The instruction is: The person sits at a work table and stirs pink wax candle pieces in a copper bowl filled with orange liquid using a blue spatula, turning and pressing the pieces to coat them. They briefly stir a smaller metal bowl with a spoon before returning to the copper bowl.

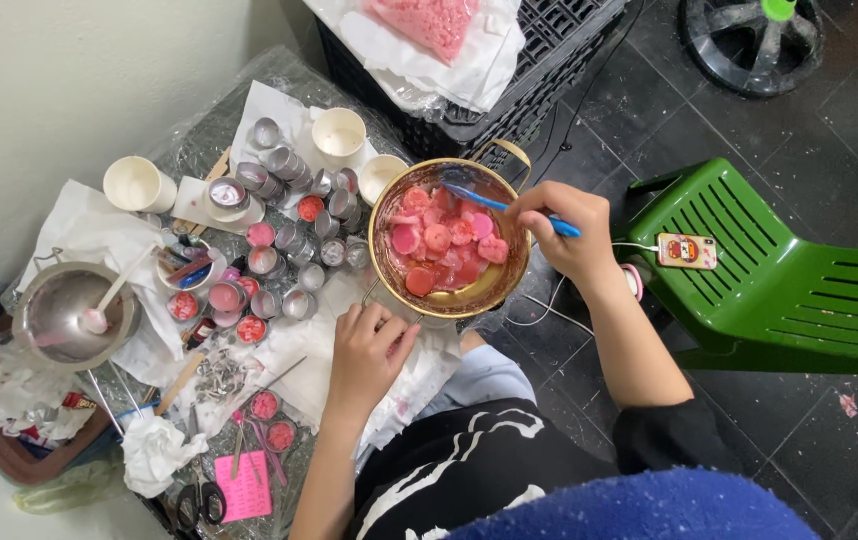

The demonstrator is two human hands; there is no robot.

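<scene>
Setting: Dark tiled floor is seen beside a low counter [249,120] wrapped in plastic film, crowded with small metal cups [279,165].
Bowl: a brass bowl [385,262] of pink and red wax discs [439,240] is set at the counter's 3 o'clock edge, within easy reach.
Right hand [564,225]: fingers are closed on a blue stirrer [494,203], its tip dipped in at the bowl's 12 o'clock.
Left hand [369,350]: fingers are curled, empty, rested at the bowl's 7 o'clock, apparently as a brace.
Seat: a green plastic chair [799,290] is at 3 o'clock.
</scene>
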